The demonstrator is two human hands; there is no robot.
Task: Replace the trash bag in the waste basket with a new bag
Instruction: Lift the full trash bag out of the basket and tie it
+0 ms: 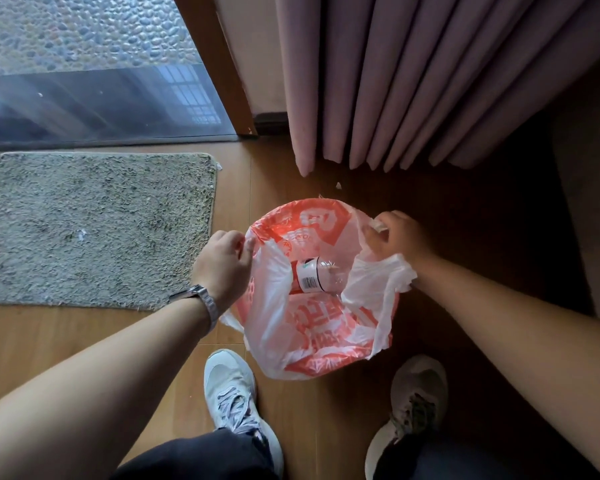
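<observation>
Looking down on a brown wood floor (84, 341) spreading all across the scene. Seeing a pink curtain (430, 81) hanging in long folds at the far right, ending just above the floor. Seeing a big glass door (101, 98) at the far left, showing gray pebbles outside. Finding a fuzzy gray rug (94, 223) lying flat on the left, just on the near side of the glass door.

Standing right by a white and orange trash bag (326, 334) sitting in the middle of the floor, to the right of the rug and on the near side of the curtain, with its mouth wide open. Reaching out with two bare arms from the near side. Pinching the bag's left edge with the left hand (222, 265), fingers curled round the thin plastic. Gripping the bag's far right edge with the right hand (395, 237), fingers curled, bunching up white plastic at the fingertips.

Wearing a light left shoe (229, 386) and a light right shoe (413, 393), planted near the bag, one on each side.

Spotting a clear bottle (312, 275) lying on its side down inside the bag, showing a white label with a bar code. Wearing a silver watch (205, 299) on the left wrist. Spotting a tiny white scrap (338, 185) lying on the floor between the bag and the curtain.
</observation>
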